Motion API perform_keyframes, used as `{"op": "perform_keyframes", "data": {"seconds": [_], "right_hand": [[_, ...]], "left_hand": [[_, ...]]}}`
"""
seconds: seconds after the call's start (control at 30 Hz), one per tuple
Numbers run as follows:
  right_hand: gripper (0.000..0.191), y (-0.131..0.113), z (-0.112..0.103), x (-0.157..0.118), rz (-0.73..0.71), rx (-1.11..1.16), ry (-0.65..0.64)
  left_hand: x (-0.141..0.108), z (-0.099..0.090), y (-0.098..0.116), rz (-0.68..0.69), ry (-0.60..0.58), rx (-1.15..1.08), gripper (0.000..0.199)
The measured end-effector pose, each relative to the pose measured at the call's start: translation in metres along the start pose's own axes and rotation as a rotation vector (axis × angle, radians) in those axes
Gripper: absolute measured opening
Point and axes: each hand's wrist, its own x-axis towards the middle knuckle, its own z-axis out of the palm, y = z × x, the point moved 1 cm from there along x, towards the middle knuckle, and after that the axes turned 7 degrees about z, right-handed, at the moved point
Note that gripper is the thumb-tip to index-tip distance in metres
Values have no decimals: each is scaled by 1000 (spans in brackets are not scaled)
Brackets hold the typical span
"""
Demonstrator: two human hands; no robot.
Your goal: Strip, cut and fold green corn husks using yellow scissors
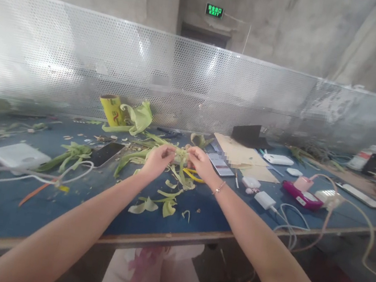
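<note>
Over the table, both hands are raised close together around a small pale green leafy piece (182, 154). My left hand (160, 159) is closed, pinching its left side between the fingertips. From the other side, my right hand (201, 162) grips it, also with closed fingers. Its finer shape is blurred and partly covered by the fingers. Long green leaf strips (132, 161) lie left of my left hand. Below the hands, torn leaf pieces (168, 208) are scattered on the blue tabletop (193, 228).
A yellow tube (111, 109) stands at the back beside a large curled leaf (140, 119). A black phone (108, 154) and a white box (18, 156) lie left. Rightward are brown paper (239, 150), chargers, cables and a magenta power strip (301, 195). A perforated metal panel (190, 76) closes the back.
</note>
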Motion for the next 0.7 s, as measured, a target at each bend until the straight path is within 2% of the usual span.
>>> {"op": "perform_keyframes", "data": {"seconds": [0.17, 0.4, 0.7], "right_hand": [[7, 3, -4, 1, -46, -25, -5], [17, -3, -8, -3, -53, -70, 39], [14, 2, -2, 0, -37, -67, 15]], "left_hand": [[3, -2, -5, 48, 5, -15, 22], [2, 1, -8, -19, 35, -106, 18], [0, 1, -3, -15, 17, 40, 16]]}}
